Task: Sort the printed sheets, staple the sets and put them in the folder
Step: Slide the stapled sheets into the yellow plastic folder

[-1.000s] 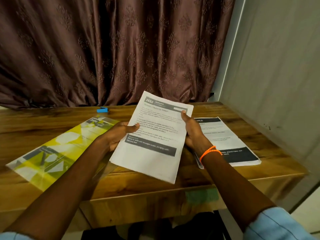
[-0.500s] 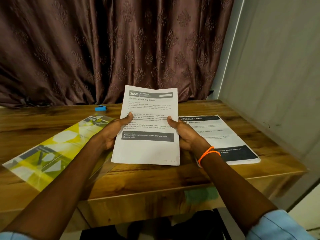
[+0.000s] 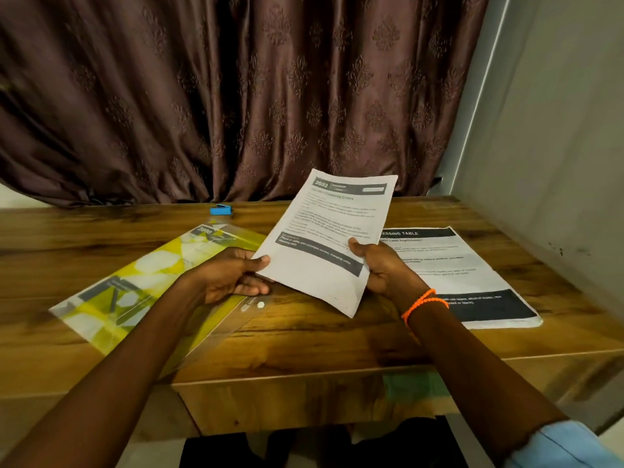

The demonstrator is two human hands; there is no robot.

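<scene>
Both hands — left hand [image 3: 233,275], right hand [image 3: 385,268] — pinch the printed sheets [image 3: 327,238] tilted at frame centre, above the wooden table [image 3: 304,336].

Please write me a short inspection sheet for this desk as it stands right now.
Surface: wooden table, grain visible, green tape patch on its front edge.
Job's things: held sheets headed 2652, tilted, raised off the table; printed sheets lie flat at the right; yellow plastic folder lies flat at the left; blue stapler near the back edge.
Clutter: nothing seen.
Grippers: left hand pinches the held sheets' left edge; right hand, orange band at the wrist, grips their right edge.
Cables: nothing seen.
Surroundings: brown patterned curtain behind; grey wall at the right.
</scene>
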